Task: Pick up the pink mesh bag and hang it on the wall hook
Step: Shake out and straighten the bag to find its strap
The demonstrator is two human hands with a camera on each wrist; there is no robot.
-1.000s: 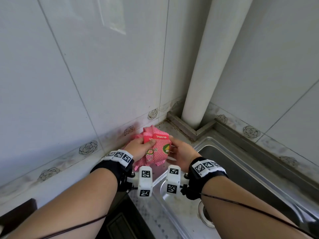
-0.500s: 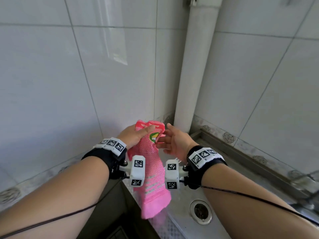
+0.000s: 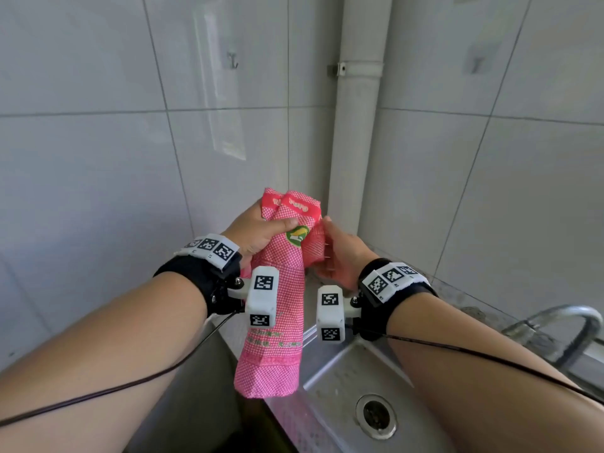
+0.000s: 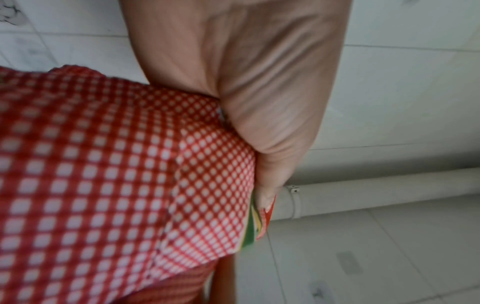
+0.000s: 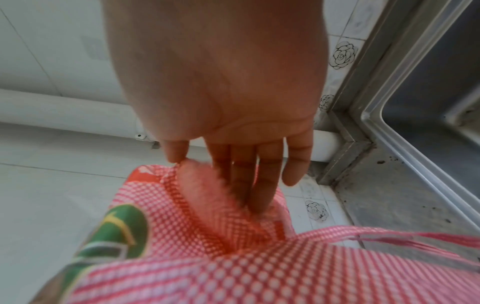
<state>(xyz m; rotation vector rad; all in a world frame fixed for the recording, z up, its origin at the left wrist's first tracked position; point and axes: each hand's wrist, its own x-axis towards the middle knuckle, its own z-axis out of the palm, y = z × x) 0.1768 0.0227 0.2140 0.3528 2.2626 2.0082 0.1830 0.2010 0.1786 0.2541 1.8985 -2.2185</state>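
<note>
The pink mesh bag (image 3: pixel 277 289) hangs lengthwise above the sink's left rim, a green label near its top. My left hand (image 3: pixel 261 230) grips its bunched upper part, thumb across the front; in the left wrist view the thumb (image 4: pixel 259 123) presses on the mesh bag (image 4: pixel 103 164). My right hand (image 3: pixel 340 253) is beside the top right of the bag. Its straight fingers (image 5: pixel 249 185) reach into a fold of the bag (image 5: pixel 207 226). A small metal wall hook (image 3: pixel 233 60) sits high on the left wall, well above both hands.
A white pipe (image 3: pixel 353 142) with a clamp runs up the corner. A second hook (image 3: pixel 478 62) is on the right wall. Below are the steel sink (image 3: pixel 327 364) with its drain (image 3: pixel 376 415), and a faucet (image 3: pixel 555 322) at the right.
Both hands have lifted the bag off the counter corner and it now hangs unfolded. The view has tilted up, bringing the hooks into sight.
</note>
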